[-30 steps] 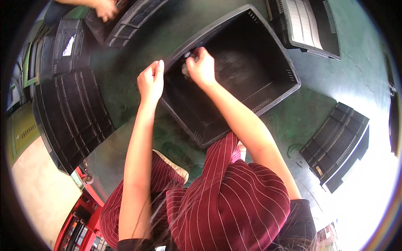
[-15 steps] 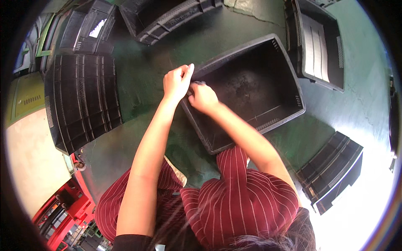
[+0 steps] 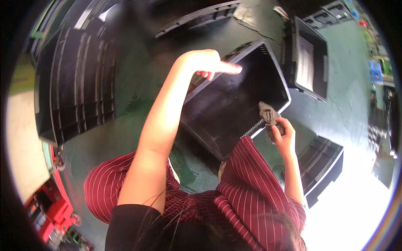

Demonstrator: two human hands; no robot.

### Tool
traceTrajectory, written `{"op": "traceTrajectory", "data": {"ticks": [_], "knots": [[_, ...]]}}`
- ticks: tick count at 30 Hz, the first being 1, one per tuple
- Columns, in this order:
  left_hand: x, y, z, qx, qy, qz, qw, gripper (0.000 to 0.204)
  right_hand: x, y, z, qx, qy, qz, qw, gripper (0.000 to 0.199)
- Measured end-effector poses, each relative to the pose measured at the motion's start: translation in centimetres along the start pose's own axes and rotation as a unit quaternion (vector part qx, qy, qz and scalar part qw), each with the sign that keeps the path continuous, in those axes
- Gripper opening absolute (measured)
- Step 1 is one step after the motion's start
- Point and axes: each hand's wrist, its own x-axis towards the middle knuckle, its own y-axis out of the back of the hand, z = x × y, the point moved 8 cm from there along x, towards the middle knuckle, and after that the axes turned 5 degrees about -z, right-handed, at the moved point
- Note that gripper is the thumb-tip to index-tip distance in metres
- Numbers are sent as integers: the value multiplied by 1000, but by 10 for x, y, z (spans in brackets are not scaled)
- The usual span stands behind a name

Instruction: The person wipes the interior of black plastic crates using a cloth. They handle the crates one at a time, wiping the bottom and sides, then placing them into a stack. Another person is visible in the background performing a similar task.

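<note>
A black plastic crate (image 3: 209, 136) lies before my knees, its far wall raised so that the outer side shows. My left hand (image 3: 205, 62) is bent at the wrist over the far rim, one finger stretched inward and others curled at the outer side; the contact is partly hidden, but it appears to grip the rim. In my right hand (image 3: 286, 136) a crumpled grey-brown rag (image 3: 268, 113) is pinched between thumb and fingers. It hangs at the crate's right rim, near the corner.
More black crates stand around: a ribbed one (image 3: 77, 83) at left, one (image 3: 197, 19) at the back, one with a pale panel (image 3: 305, 62) at right, and one (image 3: 320, 161) at lower right. A red wheeled frame (image 3: 54, 209) stands lower left.
My hands have parted: the left moved right along the far rim, the right swung right and nearer with the rag. The crate has turned and tipped towards me; my head view has shifted.
</note>
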Motion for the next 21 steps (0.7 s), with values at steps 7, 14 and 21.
{"op": "traceTrajectory", "data": {"ticks": [7,14,21], "knots": [[-1,-8,65,173,-221,-19,960,63,-12,21,-47,-228,70,-110,965,27],[-21,-17,96,-5,-414,226,882,45,2,20,-48,-253,45,-23,966,35],[-39,-22,104,66,-440,359,820,34,48,-5,44,-259,-58,99,959,26]]}}
